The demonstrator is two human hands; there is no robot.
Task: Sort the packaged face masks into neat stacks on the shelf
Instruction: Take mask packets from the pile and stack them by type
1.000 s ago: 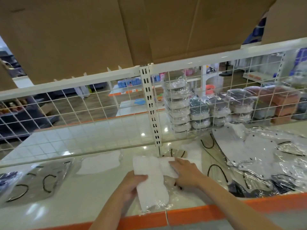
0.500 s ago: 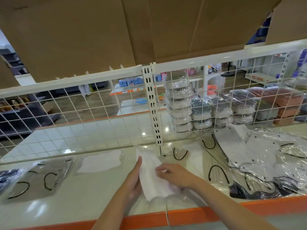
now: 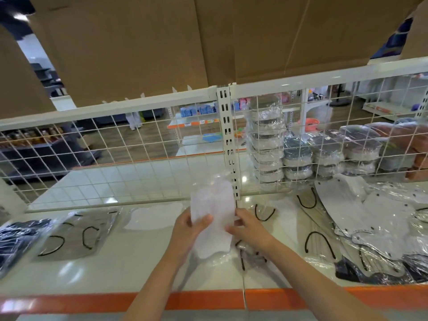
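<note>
Both hands, left hand and right hand, pinch the side edges of a white packaged face mask held upright at frame centre, above the white shelf.

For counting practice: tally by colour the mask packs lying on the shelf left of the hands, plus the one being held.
White mask packs: 2, the held white pack and the flat white pack
Grey mask pack: 1
Black mask bundle: 1
Total: 4
</note>
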